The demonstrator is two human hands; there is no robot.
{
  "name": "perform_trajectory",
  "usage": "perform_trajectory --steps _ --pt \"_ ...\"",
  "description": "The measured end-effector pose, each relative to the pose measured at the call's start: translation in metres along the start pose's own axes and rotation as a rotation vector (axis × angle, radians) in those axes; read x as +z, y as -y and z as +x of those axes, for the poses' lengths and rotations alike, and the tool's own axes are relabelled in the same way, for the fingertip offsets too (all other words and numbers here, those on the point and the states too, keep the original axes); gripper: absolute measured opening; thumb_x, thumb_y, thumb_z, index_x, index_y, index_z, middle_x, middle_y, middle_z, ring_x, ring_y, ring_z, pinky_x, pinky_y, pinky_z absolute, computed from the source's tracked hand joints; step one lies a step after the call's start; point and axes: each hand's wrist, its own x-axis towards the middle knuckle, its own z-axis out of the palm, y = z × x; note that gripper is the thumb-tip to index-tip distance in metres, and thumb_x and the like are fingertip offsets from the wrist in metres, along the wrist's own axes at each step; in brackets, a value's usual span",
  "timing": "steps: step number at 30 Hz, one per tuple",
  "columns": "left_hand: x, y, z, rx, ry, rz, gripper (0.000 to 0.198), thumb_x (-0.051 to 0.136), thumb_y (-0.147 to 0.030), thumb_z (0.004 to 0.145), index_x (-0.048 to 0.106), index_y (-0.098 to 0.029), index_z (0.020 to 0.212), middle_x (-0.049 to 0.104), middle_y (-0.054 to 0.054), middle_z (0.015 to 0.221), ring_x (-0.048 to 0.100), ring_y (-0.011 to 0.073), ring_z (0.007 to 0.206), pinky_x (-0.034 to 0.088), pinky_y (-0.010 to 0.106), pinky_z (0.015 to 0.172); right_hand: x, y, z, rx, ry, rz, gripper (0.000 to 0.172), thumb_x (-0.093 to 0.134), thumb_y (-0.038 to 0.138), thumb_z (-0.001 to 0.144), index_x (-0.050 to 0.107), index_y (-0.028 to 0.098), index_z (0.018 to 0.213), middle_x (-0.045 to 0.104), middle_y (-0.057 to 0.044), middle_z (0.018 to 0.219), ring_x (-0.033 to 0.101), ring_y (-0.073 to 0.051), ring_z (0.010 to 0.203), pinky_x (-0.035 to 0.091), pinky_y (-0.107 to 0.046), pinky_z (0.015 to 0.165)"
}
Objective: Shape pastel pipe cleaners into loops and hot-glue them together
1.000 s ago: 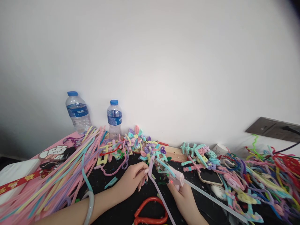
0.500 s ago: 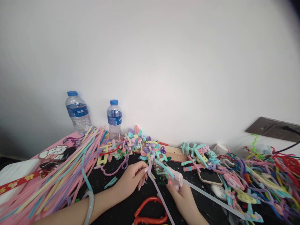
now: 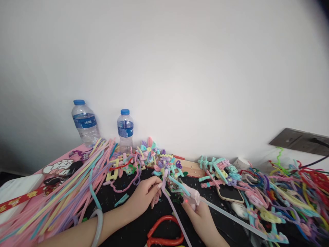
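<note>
My left hand (image 3: 149, 192) pinches a lilac pipe cleaner (image 3: 172, 206), whose upper end is bent and whose long tail runs down toward the front edge. My right hand (image 3: 196, 214) is wrapped round a pale pink glue gun (image 3: 191, 196), where a small red light glows. A translucent glue stick (image 3: 231, 216) juts out from the back of the gun to the right. The gun's nozzle is hidden behind a light-blue pipe cleaner piece (image 3: 179, 185) and clutter. Below the hands lie red-handled scissors (image 3: 166, 229), partly out of view.
Long pastel pipe cleaners (image 3: 69, 192) cover the left side. Two water bottles (image 3: 84, 123) stand against the wall. Finished pipe cleaner shapes (image 3: 147, 151) lie along the back. At right are a phone (image 3: 230, 194), a paper cup (image 3: 241, 164) and a tangled colourful pile (image 3: 295, 202).
My right hand and the glue gun have shifted very slightly left. The bent top of the lilac pipe cleaner has moved a little left; my left hand keeps its pinch.
</note>
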Motion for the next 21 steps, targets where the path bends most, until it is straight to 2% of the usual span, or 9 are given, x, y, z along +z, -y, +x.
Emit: perform_trajectory --steps 8,14,21 --pt "0.0002 0.0001 -0.0002 -0.002 -0.008 0.014 0.027 0.039 -0.035 0.093 0.049 -0.017 0.076 0.052 -0.004 0.054 0.043 0.0077 0.038 0.036 0.019 0.041 0.0006 -0.0001 0.0001 -0.037 0.007 0.003 0.018 0.05 0.026 0.082 0.065 0.017 0.077 0.067 -0.005 0.069 0.065 -0.025 0.072 0.052 -0.029 0.064" --pt "-0.0004 -0.0019 -0.0007 -0.004 -0.015 0.017 0.028 0.038 -0.034 0.093 0.049 -0.017 0.075 0.052 -0.004 0.054 0.043 0.0078 0.037 0.036 0.019 0.042 0.001 -0.0001 0.0008 -0.031 0.005 -0.028 0.02 0.049 0.027 0.082 0.065 0.016 0.074 0.067 -0.006 0.069 0.064 -0.024 0.067 0.052 -0.03 0.063" --pt "-0.0004 -0.0028 0.0003 -0.006 -0.016 0.018 0.027 0.039 -0.035 0.093 0.049 -0.017 0.075 0.053 -0.004 0.054 0.043 0.0078 0.037 0.036 0.02 0.042 0.0005 -0.0014 0.0002 -0.045 0.008 -0.003 0.019 0.05 0.024 0.081 0.066 0.016 0.081 0.069 -0.005 0.073 0.064 -0.023 0.07 0.052 -0.029 0.065"
